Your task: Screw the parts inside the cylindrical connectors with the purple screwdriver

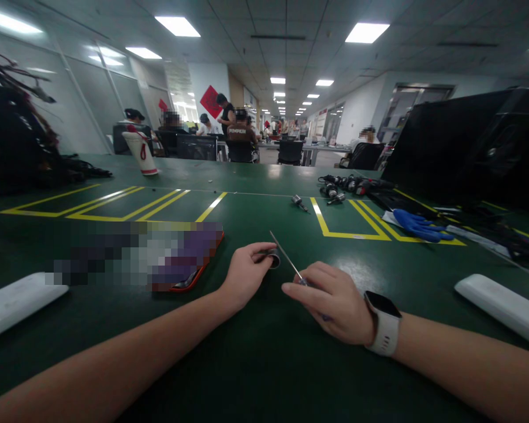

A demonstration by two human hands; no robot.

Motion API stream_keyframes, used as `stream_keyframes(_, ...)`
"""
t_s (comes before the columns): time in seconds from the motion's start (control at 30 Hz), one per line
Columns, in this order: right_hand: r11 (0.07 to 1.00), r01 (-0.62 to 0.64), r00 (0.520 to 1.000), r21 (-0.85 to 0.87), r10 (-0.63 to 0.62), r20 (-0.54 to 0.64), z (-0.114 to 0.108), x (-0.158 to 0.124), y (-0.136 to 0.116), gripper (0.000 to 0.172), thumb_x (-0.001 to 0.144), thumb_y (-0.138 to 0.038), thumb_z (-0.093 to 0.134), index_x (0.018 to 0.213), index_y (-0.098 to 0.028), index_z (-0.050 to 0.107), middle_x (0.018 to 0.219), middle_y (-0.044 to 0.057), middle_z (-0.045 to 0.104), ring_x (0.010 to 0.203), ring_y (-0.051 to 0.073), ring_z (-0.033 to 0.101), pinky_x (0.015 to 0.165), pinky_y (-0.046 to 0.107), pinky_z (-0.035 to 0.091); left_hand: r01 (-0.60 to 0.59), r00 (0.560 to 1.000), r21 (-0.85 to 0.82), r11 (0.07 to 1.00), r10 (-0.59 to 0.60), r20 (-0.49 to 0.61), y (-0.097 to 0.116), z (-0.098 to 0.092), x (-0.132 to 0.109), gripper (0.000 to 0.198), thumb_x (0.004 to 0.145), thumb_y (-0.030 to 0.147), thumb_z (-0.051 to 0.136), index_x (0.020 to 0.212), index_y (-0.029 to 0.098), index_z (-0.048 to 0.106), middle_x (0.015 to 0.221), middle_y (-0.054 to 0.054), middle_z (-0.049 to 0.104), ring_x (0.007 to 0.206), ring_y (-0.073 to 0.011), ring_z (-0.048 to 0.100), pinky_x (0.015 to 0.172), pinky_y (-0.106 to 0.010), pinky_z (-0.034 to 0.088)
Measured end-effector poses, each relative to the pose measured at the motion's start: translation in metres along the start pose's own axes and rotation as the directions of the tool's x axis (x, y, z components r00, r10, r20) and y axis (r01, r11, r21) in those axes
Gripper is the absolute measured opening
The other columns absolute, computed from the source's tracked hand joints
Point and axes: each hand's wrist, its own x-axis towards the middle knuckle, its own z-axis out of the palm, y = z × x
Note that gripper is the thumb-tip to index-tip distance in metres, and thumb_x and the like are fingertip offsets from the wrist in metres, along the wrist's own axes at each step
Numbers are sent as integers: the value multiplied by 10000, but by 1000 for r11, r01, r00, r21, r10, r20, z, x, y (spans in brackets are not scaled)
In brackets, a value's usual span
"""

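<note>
Near the middle of the green table, my left hand (247, 270) is closed on a small dark cylindrical part (274, 260) whose round open end faces me. My fingers cover most of that part, so its full shape is hidden. In my right hand (335, 296) is a screwdriver (290, 261), its handle mostly inside my fist. The thin metal shaft slants up and to the left, with its tip just above and beside the small part; whether they touch I cannot tell. A watch (382, 317) with a pale strap sits on my right wrist.
A red-edged case (198, 273), partly pixelated, lies left of my hands. White bars (22, 299) flank both sides. Farther off are a drill chuck (298, 202), cabled tools (335, 191), a blue glove (418, 226) and a white cup-like holder (141, 153). People sit beyond the table.
</note>
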Motion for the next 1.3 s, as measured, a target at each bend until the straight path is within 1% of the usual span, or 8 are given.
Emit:
stream_keyframes(0.13,973,-230,970,36,226,84,7,6,2,214,834,-168,537,1047,-175,510,1074,98,576,961,215,515,783,362,476,25,992,-63,998,-17,122,4,4,-8,294,697,36,589,969,134,641,1038,-84,680,932,-193,641,868,-338,493)
stream_keyframes(0.2,959,-280,953,45,272,134,8,9,2,287,775,-214,632,1030,-169,509,1130,102,550,1013,231,492,839,387,466,51,984,-91,995,-35,175,6,7,-13,339,694,39,601,1016,144,617,1050,-80,667,916,-194,641,833,-333,509)
stream_keyframes(0.33,962,-271,942,6,264,208,9,11,1,291,760,-121,616,1025,-165,505,1094,84,560,988,225,485,807,365,479,95,964,-96,991,-67,257,9,11,-18,469,673,9,609,1110,171,561,1127,-79,619,904,-196,639,768,-319,533)
stream_keyframes(0.47,970,-227,941,-83,241,240,11,11,12,255,777,-86,556,1020,-157,515,1064,90,562,972,228,482,768,346,480,89,946,-114,990,-48,322,9,11,-17,511,687,11,608,1157,187,516,1209,-85,576,987,-207,614,829,-334,517)
stream_keyframes(0.67,896,-333,905,-293,391,168,7,-6,83,200,820,-122,496,1010,-163,545,1024,99,574,957,233,498,828,365,454,86,958,48,995,-96,270,7,5,-11,522,715,55,612,1204,180,481,1339,-114,459,1134,-250,531,878,-370,494)
stream_keyframes(0.93,717,-558,785,-418,620,15,-23,-63,185,211,806,-23,490,979,-107,576,999,130,591,976,235,538,854,393,450,49,943,112,993,-83,323,1,1,-10,497,745,89,592,1222,167,477,1318,-120,489,1161,-233,512,912,-357,475)
stream_keyframes(1.07,693,-588,754,-418,656,26,-25,-74,208,191,884,-244,512,1040,-145,562,1077,66,575,960,192,566,823,397,474,53,944,146,988,-97,314,5,2,-11,489,744,79,583,1217,146,483,1290,-131,518,1154,-229,520,896,-337,480)
stream_keyframes(1.3,641,-655,702,-401,712,-9,-21,-59,211,253,884,-275,514,1104,-152,541,1138,80,555,988,205,563,834,413,475,62,951,121,991,-95,294,3,2,-10,432,726,98,606,1148,174,555,1245,-112,560,1136,-238,533,881,-349,479)
